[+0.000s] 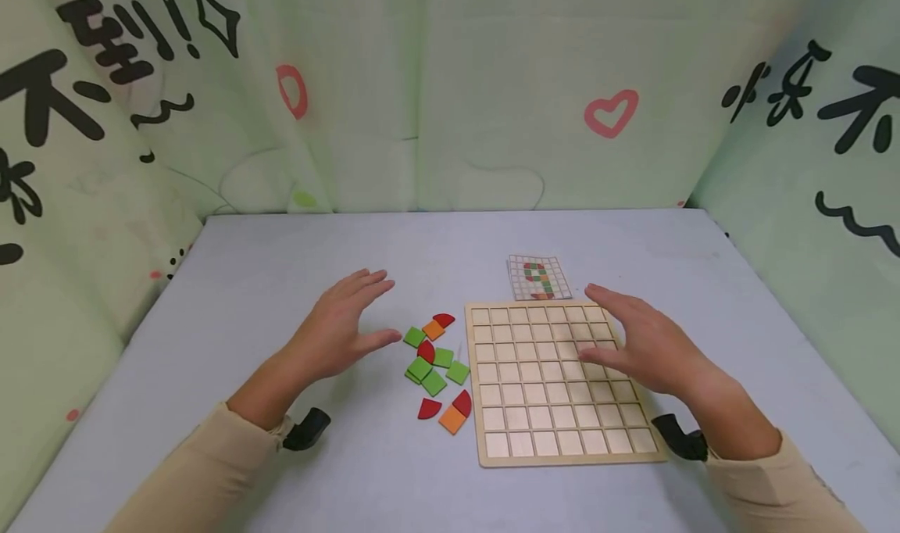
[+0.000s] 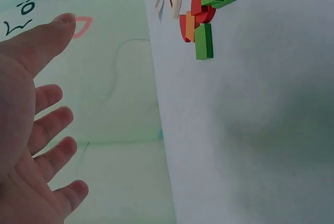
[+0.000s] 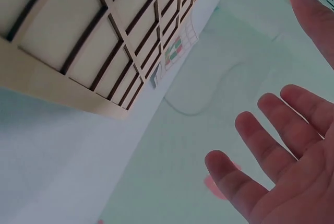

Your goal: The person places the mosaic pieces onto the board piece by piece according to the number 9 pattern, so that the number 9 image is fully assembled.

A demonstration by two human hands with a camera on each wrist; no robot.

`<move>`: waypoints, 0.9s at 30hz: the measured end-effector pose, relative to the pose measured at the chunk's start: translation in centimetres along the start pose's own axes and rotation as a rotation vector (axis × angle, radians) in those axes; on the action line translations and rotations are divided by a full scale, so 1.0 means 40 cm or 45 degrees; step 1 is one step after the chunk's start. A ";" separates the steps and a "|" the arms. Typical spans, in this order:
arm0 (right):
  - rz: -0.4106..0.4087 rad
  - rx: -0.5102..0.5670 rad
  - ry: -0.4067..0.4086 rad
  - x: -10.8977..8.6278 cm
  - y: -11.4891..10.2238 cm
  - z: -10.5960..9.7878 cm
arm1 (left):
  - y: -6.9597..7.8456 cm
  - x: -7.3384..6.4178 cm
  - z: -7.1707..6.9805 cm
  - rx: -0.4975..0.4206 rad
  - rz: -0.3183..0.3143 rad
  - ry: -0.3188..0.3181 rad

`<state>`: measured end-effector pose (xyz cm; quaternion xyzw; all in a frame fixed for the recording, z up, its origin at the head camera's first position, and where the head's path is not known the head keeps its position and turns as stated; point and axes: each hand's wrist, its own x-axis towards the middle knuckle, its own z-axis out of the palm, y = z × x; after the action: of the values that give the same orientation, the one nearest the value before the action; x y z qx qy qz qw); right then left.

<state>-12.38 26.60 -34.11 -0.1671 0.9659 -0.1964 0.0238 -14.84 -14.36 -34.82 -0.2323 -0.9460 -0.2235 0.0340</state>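
Your left hand (image 1: 341,328), empty with fingers spread, is nearer the loose coloured tiles (image 1: 433,382), strung top-to-bottom just right of it at lower centre of the head view, while your right hand (image 1: 650,347), also empty, hovers above the right side of the wooden grid board (image 1: 536,394).

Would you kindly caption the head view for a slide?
Left hand near flat green, orange and red pieces, right hand near gridded pale wooden board, patterned white card beyond.
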 end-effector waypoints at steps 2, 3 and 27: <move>0.003 0.010 -0.001 -0.003 0.003 0.006 | 0.003 0.007 0.008 -0.019 -0.003 -0.015; 0.002 0.015 0.000 -0.004 0.005 0.008 | 0.003 0.011 0.013 -0.033 -0.008 -0.022; 0.046 0.081 -0.109 -0.021 0.029 0.049 | 0.012 0.124 0.126 -0.245 -0.201 -0.239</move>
<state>-11.72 27.19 -36.37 -0.1571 0.9602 -0.2190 0.0740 -18.84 -9.66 -38.32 -0.1792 -0.9345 -0.2926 -0.0946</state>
